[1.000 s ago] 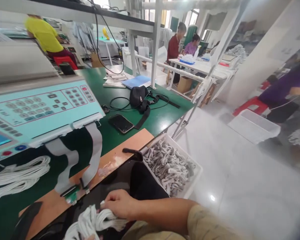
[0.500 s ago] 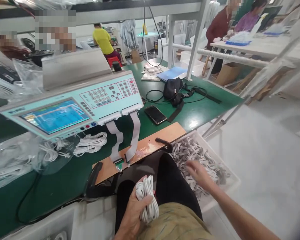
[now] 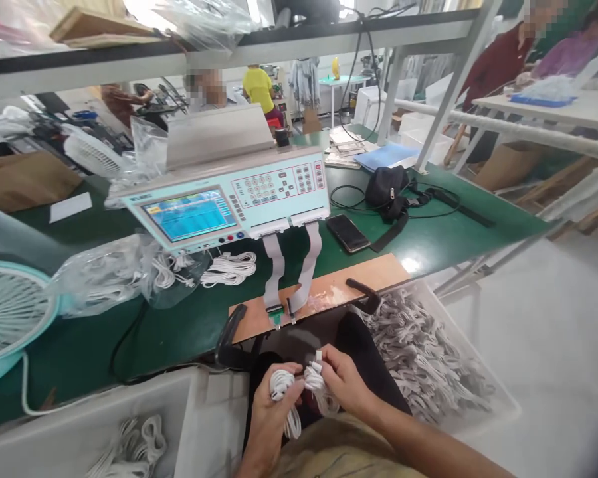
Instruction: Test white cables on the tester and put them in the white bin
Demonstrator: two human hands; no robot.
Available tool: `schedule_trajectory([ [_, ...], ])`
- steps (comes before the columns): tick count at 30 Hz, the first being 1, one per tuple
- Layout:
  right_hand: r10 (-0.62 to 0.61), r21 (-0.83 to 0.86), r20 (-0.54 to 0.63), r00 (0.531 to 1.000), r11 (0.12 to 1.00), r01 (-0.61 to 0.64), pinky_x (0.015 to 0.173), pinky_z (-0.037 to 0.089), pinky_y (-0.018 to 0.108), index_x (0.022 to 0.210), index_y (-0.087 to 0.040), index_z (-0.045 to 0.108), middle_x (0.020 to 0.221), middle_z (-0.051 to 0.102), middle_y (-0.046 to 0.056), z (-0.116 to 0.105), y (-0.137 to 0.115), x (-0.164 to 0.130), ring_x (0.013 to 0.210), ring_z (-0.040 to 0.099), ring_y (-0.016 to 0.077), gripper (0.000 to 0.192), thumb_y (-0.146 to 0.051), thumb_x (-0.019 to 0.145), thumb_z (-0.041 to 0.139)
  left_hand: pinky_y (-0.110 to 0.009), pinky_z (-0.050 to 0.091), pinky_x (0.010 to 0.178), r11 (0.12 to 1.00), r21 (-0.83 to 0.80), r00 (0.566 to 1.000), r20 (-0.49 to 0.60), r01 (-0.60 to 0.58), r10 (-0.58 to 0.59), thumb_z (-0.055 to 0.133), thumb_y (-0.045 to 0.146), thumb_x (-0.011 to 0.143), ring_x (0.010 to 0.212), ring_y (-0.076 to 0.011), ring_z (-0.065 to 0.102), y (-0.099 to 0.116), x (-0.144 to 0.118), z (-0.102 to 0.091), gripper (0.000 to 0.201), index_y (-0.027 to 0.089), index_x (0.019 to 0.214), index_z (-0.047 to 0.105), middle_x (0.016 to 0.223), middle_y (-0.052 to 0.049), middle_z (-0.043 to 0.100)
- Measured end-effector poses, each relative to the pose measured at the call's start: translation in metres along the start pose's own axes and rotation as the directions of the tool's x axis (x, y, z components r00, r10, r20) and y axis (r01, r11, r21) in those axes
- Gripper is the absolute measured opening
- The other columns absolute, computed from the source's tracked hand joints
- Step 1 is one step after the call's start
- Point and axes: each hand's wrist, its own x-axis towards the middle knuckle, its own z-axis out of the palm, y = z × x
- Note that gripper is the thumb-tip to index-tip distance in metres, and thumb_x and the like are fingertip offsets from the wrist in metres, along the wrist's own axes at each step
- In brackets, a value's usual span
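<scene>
Since the earlier frame, the right hand (image 3: pixel 346 382) has swung from over the right bin (image 3: pixel 505 405) to beside the left hand (image 3: pixel 272 415), and the head camera has turned leftward.

Seen from the head, both hands meet above the lap, short of the front edge of the green table (image 3: pixel 179 335). The left fingers are wrapped around one coil (image 3: pixel 280 384), thumb across it; the right thumb and fingers pinch a second bundle (image 3: pixel 313 376) close to its connector ends (image 3: pixel 319 356). Whether a strand joins the two, I cannot tell.

To do this handling well, I'd keep the left grip firm but uncrushing so the loops stay nested, and hold the right bundle by the plug bodies rather than the thin cord; pulling could snag a loop.

Both are white, slim, round cable folded into small loops, tails drooping below the fingers. The plugs look pale and blocky, pointing toward the board (image 3: pixel 323 299) along the table's front edge; their contacts are too small to make out.
</scene>
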Motion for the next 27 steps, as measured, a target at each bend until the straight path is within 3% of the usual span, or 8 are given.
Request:
schedule_trajectory([
  [5,-0.111,-0.186,0.056,0.992,0.975,0.12,0.059,0.03,0.022,0.073,-0.014,0.043,0.067,0.043,0.0,0.005,-0.007,0.012,0.062,0.037,0.0097,0.019,-0.023,0.089,0.037,-0.019,0.042,0.066,0.959,0.197,0.959,-0.156,-0.205,0.237,0.066,0.034,0.068,0.069,-0.0104,0.053,0.016,0.005,-0.023,0.042,0.018,0.105,0.054,0.081,-0.002,0.057],
  [9,-0.148,-0.296,0.118,0.982,0.939,0.177,0.06,0.029,0.023,0.074,-0.015,0.042,0.068,0.044,0.0,0.01,-0.008,0.021,0.063,0.038,0.01,0.018,-0.023,0.089,0.038,-0.02,0.038,0.058,0.794,0.521,0.949,0.131,-0.313,0.288,0.065,0.039,0.069,0.059,-0.0097,0.048,0.028,0.016,-0.037,0.024,0.017,0.078,0.061,0.066,-0.001,0.055],
  [11,-0.165,-0.317,0.146,0.975,0.926,0.204,0.061,0.029,0.023,0.075,-0.015,0.043,0.069,0.045,0.0,0.012,-0.009,0.027,0.064,0.039,0.0102,0.017,-0.022,0.089,0.038,-0.021,0.04,0.063,0.701,0.606,0.924,0.186,-0.376,0.335,0.061,0.039,0.073,0.065,-0.0107,0.051,0.034,0.021,-0.039,0.022,0.017,0.074,0.061,0.071,-0.002,0.057],
  [14,-0.183,-0.313,0.174,0.968,0.921,0.23,0.062,0.03,0.023,0.077,-0.015,0.045,0.072,0.048,0.001,0.014,-0.012,0.035,0.066,0.041,0.0105,0.016,-0.022,0.089,0.038,-0.02,0.042,0.08,0.657,0.567,0.867,0.277,-0.496,0.415,0.052,0.034,0.081,0.087,-0.0121,0.055,0.043,0.027,-0.037,0.02,0.022,0.091,0.064,0.094,-0.003,0.06],
  [17,-0.18,-0.295,0.194,0.964,0.927,0.232,0.062,0.031,0.023,0.077,-0.014,0.046,0.072,0.049,0.001,0.016,-0.013,0.043,0.066,0.042,0.0105,0.015,-0.021,0.089,0.038,-0.02,0.042,0.083,0.676,0.515,0.847,0.378,-0.527,0.373,0.05,0.033,0.083,0.093,-0.0117,0.055,0.047,0.031,-0.034,0.021,0.024,0.097,0.063,0.098,-0.002,0.06],
  [20,-0.183,-0.288,0.184,0.966,0.929,0.231,0.063,0.032,0.023,0.077,-0.014,0.047,0.072,0.049,0.001,0.019,-0.011,0.049,0.066,0.043,0.0106,0.018,-0.023,0.09,0.038,-0.021,0.042,0.077,0.675,0.548,0.868,0.358,-0.494,0.344,0.051,0.034,0.082,0.083,-0.0124,0.056,0.045,0.036,-0.032,0.019,0.02,0.081,0.063,0.086,-0.003,0.061],
  [23,-0.179,-0.292,0.108,0.978,0.934,0.203,0.067,0.033,0.024,0.079,-0.015,0.05,0.075,0.051,0.002,0.023,-0.006,0.053,0.07,0.045,0.0114,0.021,-0.027,0.091,0.038,-0.022,0.043,0.064,0.781,0.534,0.946,0.188,-0.324,0.264,0.053,0.036,0.078,0.07,-0.0124,0.054,0.035,0.044,-0.029,0.022,0.016,0.071,0.061,0.073,-0.003,0.059],
  [27,-0.097,-0.189,0.034,0.995,0.977,0.101,0.069,0.036,0.024,0.082,-0.015,0.055,0.076,0.054,0.002,0.027,-0.003,0.056,0.071,0.048,0.0119,0.022,-0.029,0.09,0.04,-0.021,0.041,0.042,0.985,0.168,0.995,0.081,0.041,-0.055,0.057,0.039,0.072,0.054,-0.0116,0.049,0.02,0.053,-0.024,0.031,0.015,0.09,0.059,0.063,-0.001,0.052],
])
